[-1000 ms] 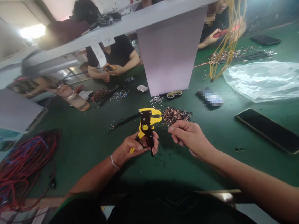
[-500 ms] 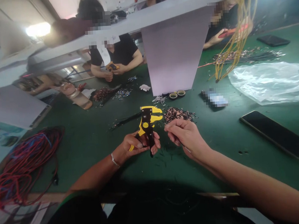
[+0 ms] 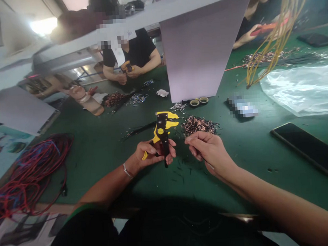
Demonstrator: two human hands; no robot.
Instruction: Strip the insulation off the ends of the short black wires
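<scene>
Right hand (image 3: 207, 148) edged slightly away, pinching a thin strand (image 3: 211, 166), four o'clock from the stripper (image 3: 161, 125), jaws facing three. Left hand (image 3: 149, 153) wraps its handles (image 3: 166, 160).

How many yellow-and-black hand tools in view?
2: near tool in the wearer's left hand, far tool in a co-worker's hand. More may be hidden behind the panel.

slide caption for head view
Left hand with wire stripper, right hand with thin wire, by a pile of wire pieces.
</scene>
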